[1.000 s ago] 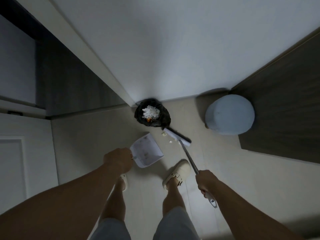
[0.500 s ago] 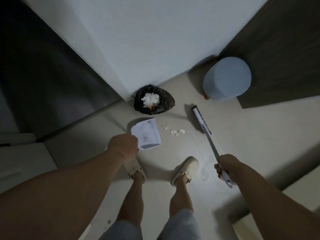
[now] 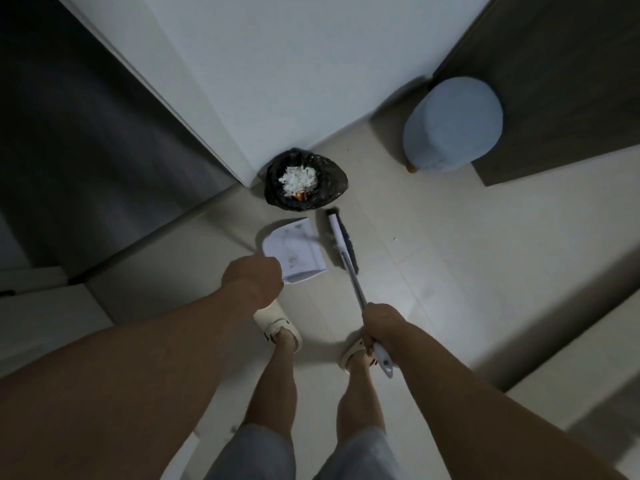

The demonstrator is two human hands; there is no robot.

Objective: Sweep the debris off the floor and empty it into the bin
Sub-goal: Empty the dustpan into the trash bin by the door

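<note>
Sweeping step in hand: brush head [image 3: 341,242] lies on the floor [image 3: 433,271] just beside the right edge of the white dustpan [image 3: 294,249], bristles facing the pan. Judged to be the closing stroke of a push into the pan, or just short of it.

Left hand [image 3: 251,278]: fingers curled round the dustpan's handle end; the handle itself is mostly hidden under the hand. Pan sits low, mouth turned toward the brush; whether its lip touches the floor cannot be told.

Right hand [image 3: 379,327]: fingers wrapped round the upper part of the long brush handle [image 3: 356,289], white grip end showing below the hand.

Debris: pan interior shows only faint grey marks; motion blur near its far edge, so contents cannot be confirmed. One small white speck [image 3: 394,240] lies on the floor, well apart to the right of the brush. No other loose bits resolved in this dim light.

Bin [image 3: 304,183]: black-lined, standing against the wall corner just beyond the pan, already holding a heap of white scraps.

Other: round pale-blue stool [image 3: 453,124] to the right, near the dark wood panel.

Next move, as judged: bring the stray speck leftward into the pan, keeping the pan lip flat to the floor. Then lift the pan level, carry it over the bin and tip. Risk: tilting early spills light scraps back out.
</note>
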